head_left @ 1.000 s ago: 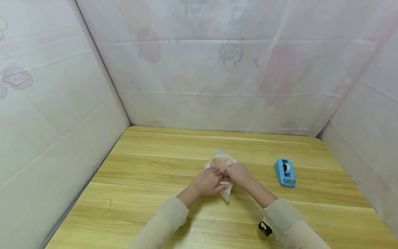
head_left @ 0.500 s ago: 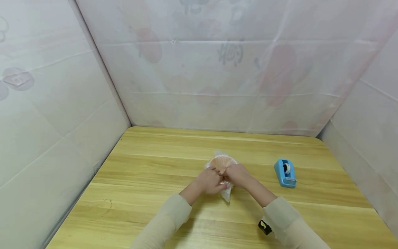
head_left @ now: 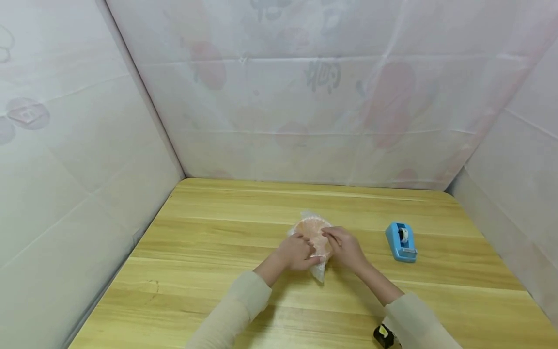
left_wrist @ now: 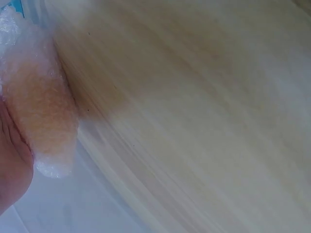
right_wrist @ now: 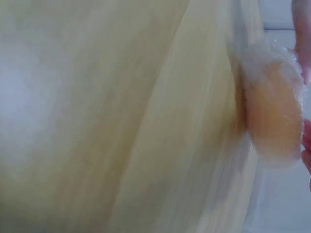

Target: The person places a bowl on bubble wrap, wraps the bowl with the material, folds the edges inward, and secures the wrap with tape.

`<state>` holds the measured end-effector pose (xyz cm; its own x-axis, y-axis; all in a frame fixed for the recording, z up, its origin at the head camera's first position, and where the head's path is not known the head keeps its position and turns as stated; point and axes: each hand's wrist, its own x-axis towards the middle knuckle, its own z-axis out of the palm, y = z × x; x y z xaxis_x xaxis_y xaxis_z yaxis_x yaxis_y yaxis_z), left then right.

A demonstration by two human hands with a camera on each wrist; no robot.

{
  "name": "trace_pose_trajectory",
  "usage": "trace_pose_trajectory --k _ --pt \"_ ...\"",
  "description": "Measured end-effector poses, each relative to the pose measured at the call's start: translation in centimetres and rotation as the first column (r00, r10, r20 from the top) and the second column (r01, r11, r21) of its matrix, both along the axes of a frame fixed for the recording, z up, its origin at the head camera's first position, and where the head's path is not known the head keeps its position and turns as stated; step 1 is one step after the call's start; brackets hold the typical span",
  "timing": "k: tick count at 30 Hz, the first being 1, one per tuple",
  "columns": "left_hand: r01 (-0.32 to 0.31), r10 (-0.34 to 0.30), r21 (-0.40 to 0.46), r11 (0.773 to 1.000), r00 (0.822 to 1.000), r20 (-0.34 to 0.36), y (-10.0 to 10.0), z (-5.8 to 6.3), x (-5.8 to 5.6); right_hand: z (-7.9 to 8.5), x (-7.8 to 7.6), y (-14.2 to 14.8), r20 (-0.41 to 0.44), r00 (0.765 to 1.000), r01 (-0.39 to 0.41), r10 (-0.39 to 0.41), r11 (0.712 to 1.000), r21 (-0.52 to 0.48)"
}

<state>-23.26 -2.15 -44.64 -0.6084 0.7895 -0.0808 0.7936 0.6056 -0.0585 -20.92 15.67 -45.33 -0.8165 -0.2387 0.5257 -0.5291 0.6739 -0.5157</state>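
Observation:
A rounded, pale orange bowl-like thing in bubble wrap [head_left: 315, 227] rests on the wooden table [head_left: 209, 271]. Its orange side shows through the wrap in the left wrist view [left_wrist: 41, 104] and the right wrist view [right_wrist: 274, 107]. My left hand [head_left: 294, 253] holds its left and near side, the fingers bent over the top and the thumb reaching across the wrap. My right hand [head_left: 348, 249] is at its right edge, fingers loosely bent and fingertips at the wrap. Fingers [right_wrist: 306, 143] show at the right wrist view's edge. The underside is hidden.
A blue tape dispenser [head_left: 401, 242] with a roll of tape stands on the table to the right. A small black item with a yellow mark [head_left: 383, 336] lies at the near right, partly behind the right sleeve. Pale cloth walls [head_left: 270, 106] surround the table.
My right hand has drawn back to the right from beside the left fingers, and more of the wrapped top shows. The left hand has stayed nearly in place.

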Motion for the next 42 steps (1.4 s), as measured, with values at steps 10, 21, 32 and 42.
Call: trace_pose_trajectory --k 10,21,32,42 --pt "0.019 -0.017 0.03 0.999 0.998 -0.054 -0.2 -0.2 -0.1 -0.1 1.5 3.4 0.18 0.945 0.308 -0.274 0.931 -0.195" --pt "0.039 -0.035 0.046 0.998 0.996 -0.081 -0.4 -0.2 -0.1 -0.7 3.6 7.3 0.182 0.931 0.354 -0.315 0.9 -0.255" --pt "0.031 -0.028 0.058 0.998 0.998 -0.063 -0.4 -0.3 -0.1 -0.8 5.4 10.6 0.189 0.838 0.544 -0.511 0.81 -0.22" --pt "0.031 -0.027 0.066 0.997 0.998 -0.055 -0.4 -0.4 -0.2 -0.8 6.5 13.5 0.434 0.634 0.75 -0.64 0.646 -0.143"
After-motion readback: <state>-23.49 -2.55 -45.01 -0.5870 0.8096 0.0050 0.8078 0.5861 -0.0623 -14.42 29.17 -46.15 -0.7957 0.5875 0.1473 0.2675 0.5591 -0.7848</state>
